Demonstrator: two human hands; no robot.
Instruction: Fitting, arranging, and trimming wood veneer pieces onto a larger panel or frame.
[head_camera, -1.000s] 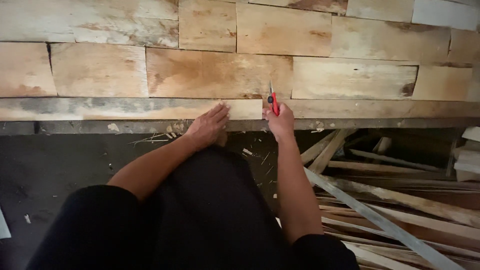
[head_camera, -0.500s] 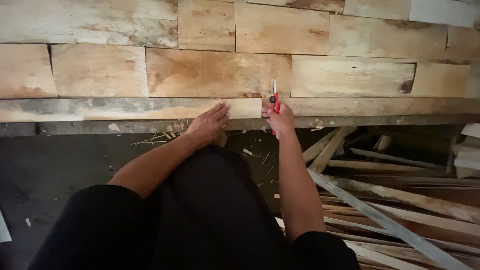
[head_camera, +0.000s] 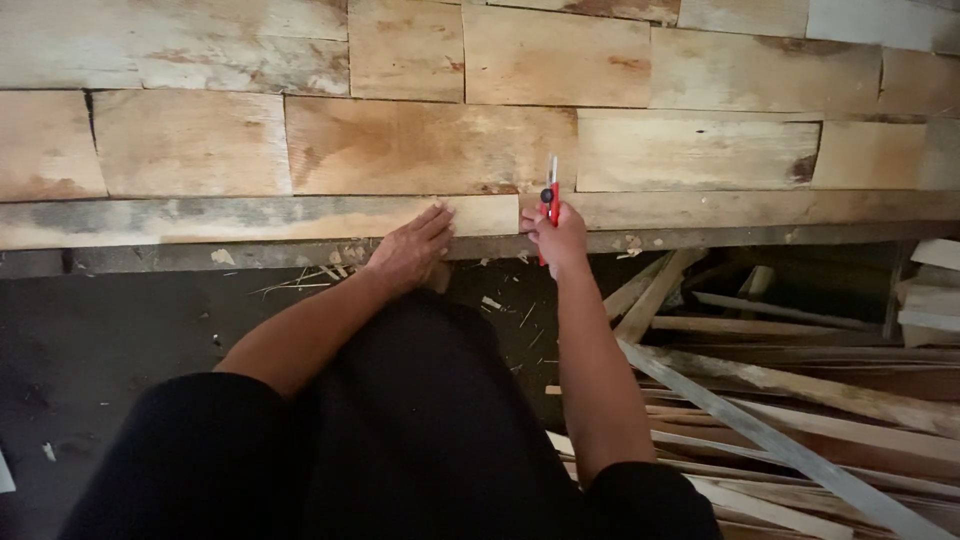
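My right hand (head_camera: 560, 238) grips a red utility knife (head_camera: 550, 194) upright, its blade against the seam at the right end of a pale veneer strip (head_camera: 300, 218) in the lowest row of the wooden panelling. My left hand (head_camera: 412, 252) lies flat with its fingers spread, pressing on that strip just left of the knife. Both forearms reach forward over my dark-clothed knees (head_camera: 380, 440).
Rows of worn veneer sheets (head_camera: 430, 145) cover the surface ahead. A pile of long offcut strips and a metal straightedge (head_camera: 770, 440) lies at lower right. Splinters (head_camera: 300, 280) are scattered on the dark floor (head_camera: 110, 340) at left.
The knife has shifted slightly along the seam; both hands stay in nearly the same place on the strip.
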